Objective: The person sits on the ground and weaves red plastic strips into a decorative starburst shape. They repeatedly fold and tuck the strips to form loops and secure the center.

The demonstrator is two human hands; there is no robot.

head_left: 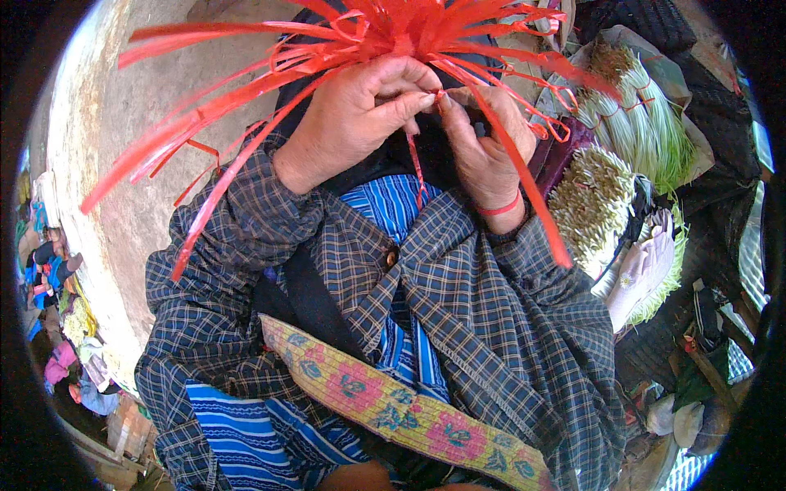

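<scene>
A large bunch of shiny red plastic strips [405, 37] fans out in front of me, with long ends spreading over both my hands. My left hand [356, 119] pinches a red strip between thumb and finger at a small twisted or knotted spot. My right hand [487, 147] pinches the same strip just beside it, thumb and fingertips almost touching the left ones. From between the hands a thin red strip end [417, 164] hangs down over my lap. Around my right wrist sits a red band [501, 206]. Strips partly cover the right fingers.
To the right lie bundles of long white-green stems [651, 123], more stems with pale cut ends [594, 200], and a pale pink cloth [643, 266]. A yellow woven band with pink flowers [352, 385] crosses my front. Coloured cloths [70, 360] are heaped far left.
</scene>
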